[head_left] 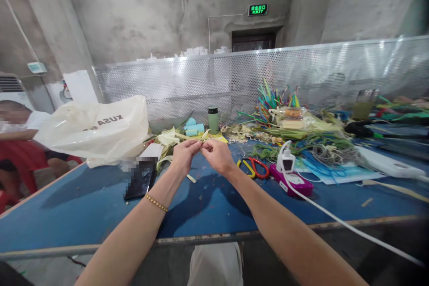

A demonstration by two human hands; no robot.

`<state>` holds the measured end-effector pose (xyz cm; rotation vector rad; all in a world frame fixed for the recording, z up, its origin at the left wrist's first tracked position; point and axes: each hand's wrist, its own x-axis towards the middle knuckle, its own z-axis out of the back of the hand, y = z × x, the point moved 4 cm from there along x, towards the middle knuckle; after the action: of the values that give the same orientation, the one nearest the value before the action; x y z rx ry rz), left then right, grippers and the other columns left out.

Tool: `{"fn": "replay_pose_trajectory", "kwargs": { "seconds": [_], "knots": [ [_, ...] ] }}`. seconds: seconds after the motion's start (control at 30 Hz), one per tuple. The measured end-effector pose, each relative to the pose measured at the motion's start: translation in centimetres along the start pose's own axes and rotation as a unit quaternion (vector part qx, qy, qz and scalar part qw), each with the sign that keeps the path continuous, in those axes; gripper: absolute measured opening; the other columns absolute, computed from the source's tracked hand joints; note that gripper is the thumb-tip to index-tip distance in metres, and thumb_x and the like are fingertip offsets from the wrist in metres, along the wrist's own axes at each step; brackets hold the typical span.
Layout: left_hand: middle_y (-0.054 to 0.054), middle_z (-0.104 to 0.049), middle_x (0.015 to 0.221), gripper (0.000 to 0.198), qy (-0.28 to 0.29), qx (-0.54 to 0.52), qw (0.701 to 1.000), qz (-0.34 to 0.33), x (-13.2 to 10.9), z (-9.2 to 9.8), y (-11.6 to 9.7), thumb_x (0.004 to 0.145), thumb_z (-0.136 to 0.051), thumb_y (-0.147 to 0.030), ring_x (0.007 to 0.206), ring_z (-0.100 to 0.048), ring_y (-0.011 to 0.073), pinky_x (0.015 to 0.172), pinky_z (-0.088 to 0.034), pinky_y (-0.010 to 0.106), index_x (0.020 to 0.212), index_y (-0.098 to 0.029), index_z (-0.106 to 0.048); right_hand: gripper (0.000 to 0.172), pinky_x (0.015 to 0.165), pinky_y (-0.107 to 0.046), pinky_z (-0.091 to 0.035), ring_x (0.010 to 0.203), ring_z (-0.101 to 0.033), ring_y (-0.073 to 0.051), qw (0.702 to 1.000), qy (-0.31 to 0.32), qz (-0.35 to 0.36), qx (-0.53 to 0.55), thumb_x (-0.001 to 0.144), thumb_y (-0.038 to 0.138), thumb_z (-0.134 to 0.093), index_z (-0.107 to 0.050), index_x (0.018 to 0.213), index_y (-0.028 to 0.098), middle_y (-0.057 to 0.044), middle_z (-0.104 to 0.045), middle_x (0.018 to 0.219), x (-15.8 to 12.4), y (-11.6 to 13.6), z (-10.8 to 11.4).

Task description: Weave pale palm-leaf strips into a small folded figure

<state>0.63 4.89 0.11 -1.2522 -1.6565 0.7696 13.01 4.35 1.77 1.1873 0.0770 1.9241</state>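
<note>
Over the blue table (110,214), my left hand (183,155) and my right hand (218,155) meet fingertip to fingertip. Both are closed in a pinch on a thin, pale yellow-green husk strip (206,134), whose ends stick out past the fingers; most of it is hidden. Behind my left hand lies a loose heap of similar pale husks (168,137). A short cut piece (191,178) rests on the table below the hands. To the right of my right hand are scissors (258,168) with one yellow and one red handle.
A black phone (140,178) and a white plastic bag (100,129) are at left. A green bottle (213,120) stands behind the hands. Rightward sit a purple power strip (295,183) with a white cable, green wire bundles (311,143) and coloured stems (275,98). A person (20,129) sits far left.
</note>
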Motion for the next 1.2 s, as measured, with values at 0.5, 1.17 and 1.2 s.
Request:
{"fn": "replay_pose_trajectory", "kwargs": {
  "seconds": [0.5,1.17,1.2],
  "knots": [
    [0.004,-0.067,0.061,0.024,-0.006,-0.002,1.000,-0.011,0.2,0.3,0.1,0.049,-0.082,-0.022,0.059,-0.057,0.0112,0.065,-0.045,0.025,0.065,-0.009,-0.070,0.017,0.063,-0.026,-0.032,0.066,-0.052,-0.014,0.995,0.016,0.046,-0.092,0.082,0.019,-0.053,-0.060,0.067,0.019,-0.003,-0.064,0.073,-0.5,1.5,0.0],
    [-0.004,-0.046,0.046,0.014,0.081,0.378,0.909,-0.154,-0.4,-0.5,-0.9,0.059,-0.069,-0.014,0.048,-0.035,0.0081,0.049,-0.021,0.022,0.053,-0.015,-0.057,0.007,0.062,-0.023,-0.038,0.066,-0.056,-0.014,0.998,0.063,0.016,-0.028,0.073,0.020,-0.059,-0.063,0.068,0.017,-0.003,-0.065,0.072,0.9,-1.1,1.5],
    [-0.004,-0.048,0.048,0.014,0.080,0.379,0.908,-0.157,-0.4,-0.5,-1.0,0.058,-0.068,-0.011,0.049,-0.037,0.0082,0.049,-0.022,0.022,0.053,-0.016,-0.056,0.007,0.061,-0.023,-0.037,0.064,-0.055,-0.013,0.997,0.072,0.013,-0.024,0.073,0.021,-0.060,-0.063,0.067,0.018,-0.003,-0.065,0.070,0.9,-1.2,1.4]
  ]
}}
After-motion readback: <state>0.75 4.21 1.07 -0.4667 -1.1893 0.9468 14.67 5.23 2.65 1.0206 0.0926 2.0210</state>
